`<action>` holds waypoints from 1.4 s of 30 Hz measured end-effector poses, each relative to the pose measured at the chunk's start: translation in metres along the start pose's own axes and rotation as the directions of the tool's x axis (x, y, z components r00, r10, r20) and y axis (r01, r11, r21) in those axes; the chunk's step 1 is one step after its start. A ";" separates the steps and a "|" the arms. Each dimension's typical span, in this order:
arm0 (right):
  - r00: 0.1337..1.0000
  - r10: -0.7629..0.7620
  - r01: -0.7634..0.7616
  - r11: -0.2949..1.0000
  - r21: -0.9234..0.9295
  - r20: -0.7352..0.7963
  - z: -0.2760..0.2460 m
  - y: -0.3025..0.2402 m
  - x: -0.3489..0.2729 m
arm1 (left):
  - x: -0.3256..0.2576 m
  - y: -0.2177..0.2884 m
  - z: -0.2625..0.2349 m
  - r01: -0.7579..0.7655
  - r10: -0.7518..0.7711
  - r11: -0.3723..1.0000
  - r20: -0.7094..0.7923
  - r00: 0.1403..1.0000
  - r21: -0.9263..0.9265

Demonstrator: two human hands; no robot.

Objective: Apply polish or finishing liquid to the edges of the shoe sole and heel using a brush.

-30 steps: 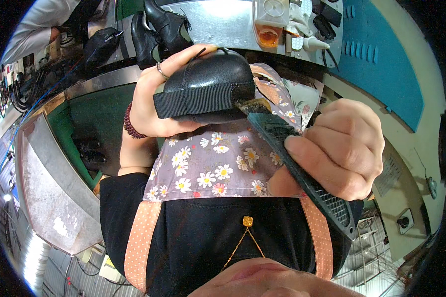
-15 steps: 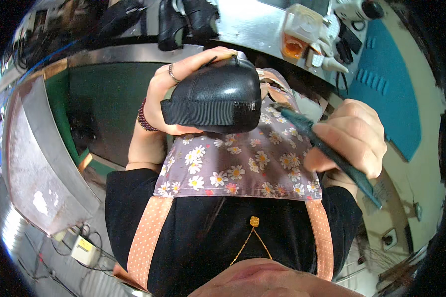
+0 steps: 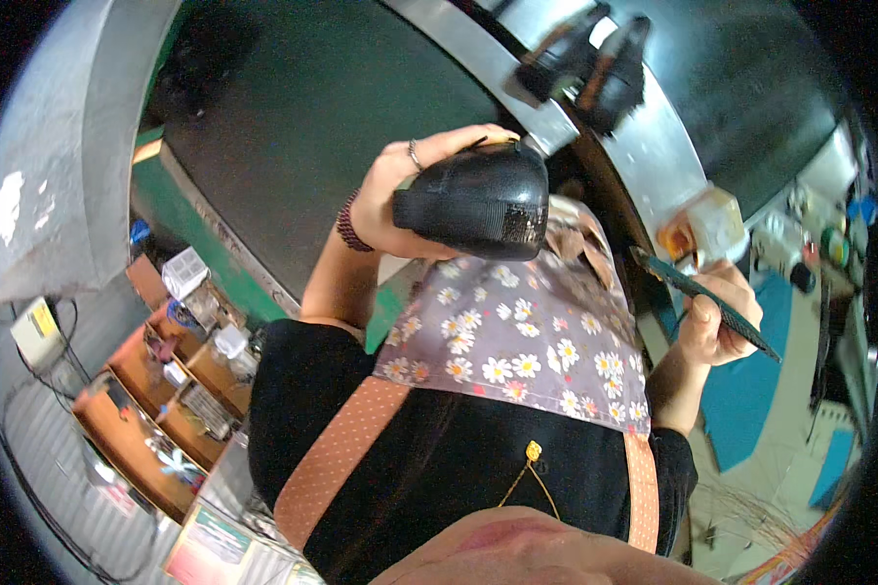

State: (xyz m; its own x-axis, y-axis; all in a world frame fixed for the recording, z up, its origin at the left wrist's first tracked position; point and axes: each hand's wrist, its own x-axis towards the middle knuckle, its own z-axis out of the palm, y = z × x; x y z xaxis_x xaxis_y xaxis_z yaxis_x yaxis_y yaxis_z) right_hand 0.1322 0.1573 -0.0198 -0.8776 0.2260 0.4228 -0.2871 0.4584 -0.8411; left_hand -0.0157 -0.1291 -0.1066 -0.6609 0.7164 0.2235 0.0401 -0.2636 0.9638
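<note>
In front of my chest, my left hand (image 3: 385, 190) grips a black leather shoe (image 3: 473, 200), fingers wrapped round its far side. A ribbed black band crosses the shoe, and its rounded end points right. Out to the right, my right hand (image 3: 720, 317) is closed round the slim dark handle of a brush (image 3: 668, 273). The brush tip points up and left, apart from the shoe. Just beyond it stands a translucent plastic container (image 3: 717, 219) with amber liquid; whether the brush touches it I cannot tell.
A pair of black shoes (image 3: 615, 83) rests by the metal bench edge at the far side. A dark green-edged surface (image 3: 312, 107) spans the upper left. At lower left sits an orange compartment tray (image 3: 122, 434) of small items. A blue sheet (image 3: 746, 400) lies at right.
The view has turned, so the bench and container appear lower right. My right hand with the brush has moved away from the shoe toward the container. My left hand still holds the shoe.
</note>
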 end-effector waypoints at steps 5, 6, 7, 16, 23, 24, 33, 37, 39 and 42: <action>0.987 0.133 -0.123 0.986 -0.111 0.087 0.005 0.008 0.004 | -0.027 -0.013 -0.029 0.124 -0.141 0.990 -0.418 0.897 -0.068; 0.975 0.213 -0.201 0.968 -0.149 0.069 0.005 0.007 0.004 | -0.033 -0.019 -0.040 0.254 -0.287 0.958 -0.480 0.829 -0.134; 0.973 0.219 -0.196 0.954 -0.227 0.077 0.006 0.007 0.007 | -0.033 -0.032 -0.061 0.299 -0.295 0.951 -0.512 0.806 -0.077; 0.898 0.414 -0.346 0.874 -0.342 0.149 0.009 -0.020 0.000 | -0.008 -0.110 -0.312 0.817 -0.023 0.489 -0.931 0.364 0.307; 0.790 0.609 -0.526 0.731 -0.434 0.069 0.001 -0.046 -0.011 | 0.021 -0.110 -0.363 0.909 0.177 0.178 -0.921 0.347 0.377; 0.782 0.623 -0.548 0.712 -0.439 0.034 0.000 -0.050 -0.011 | 0.015 -0.126 -0.354 0.885 0.044 0.119 -0.892 0.449 0.451; 0.802 0.597 -0.504 0.707 -0.496 0.036 -0.012 -0.061 -0.022 | 0.002 -0.197 -0.385 0.918 -0.123 -0.289 -0.962 0.245 0.271; 0.779 0.628 -0.582 0.722 -0.375 0.000 -0.022 -0.049 -0.041 | 0.020 -0.192 -0.293 0.775 -0.090 -0.202 -0.799 0.594 0.599; 0.795 0.606 -0.561 0.726 -0.398 -0.015 -0.027 -0.041 -0.051 | 0.031 -0.193 -0.206 0.517 0.017 -0.018 -0.517 0.856 0.856; 0.838 0.542 -0.518 0.753 -0.406 -0.064 -0.032 -0.030 -0.063 | 0.049 -0.194 -0.068 0.146 0.105 0.360 -0.195 0.975 0.921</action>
State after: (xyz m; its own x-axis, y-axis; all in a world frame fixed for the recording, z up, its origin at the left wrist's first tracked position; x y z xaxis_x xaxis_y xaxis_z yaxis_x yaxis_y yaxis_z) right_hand 0.2085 0.1562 -0.0104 -0.8662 0.4932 -0.0798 0.3944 0.5770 -0.7152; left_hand -0.1070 -0.0869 -0.2929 -0.7866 0.5449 0.2904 0.6086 0.6048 0.5137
